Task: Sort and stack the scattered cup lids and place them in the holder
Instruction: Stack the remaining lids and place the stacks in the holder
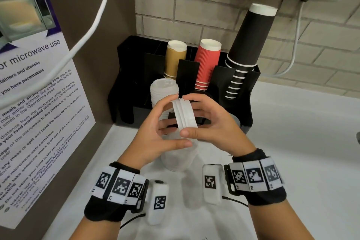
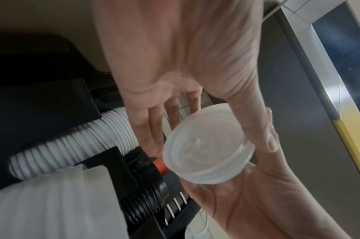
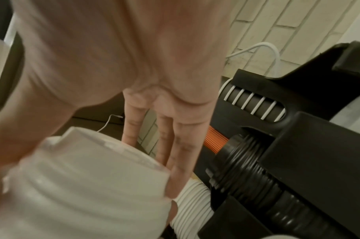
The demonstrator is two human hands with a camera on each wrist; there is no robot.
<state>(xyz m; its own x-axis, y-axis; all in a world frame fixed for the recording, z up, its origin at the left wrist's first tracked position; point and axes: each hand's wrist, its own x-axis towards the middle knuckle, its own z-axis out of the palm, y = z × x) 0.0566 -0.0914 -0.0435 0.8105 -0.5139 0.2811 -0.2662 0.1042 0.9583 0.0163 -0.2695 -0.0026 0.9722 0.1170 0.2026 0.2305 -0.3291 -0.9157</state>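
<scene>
Fingers (image 1: 167, 103) of both hands pinching lids (image 1: 185, 115) | lids between hands | before holder (image 1: 251, 91)

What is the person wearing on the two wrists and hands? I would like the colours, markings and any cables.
The left hand and right hand are bare, without gloves. Each wrist carries a black fabric cuff with a band of white square tiles printed with black coded patterns. On the inner side of each cuff sits a white rounded camera box, also with a coded tag. A thin black cable leaves each cuff.
</scene>
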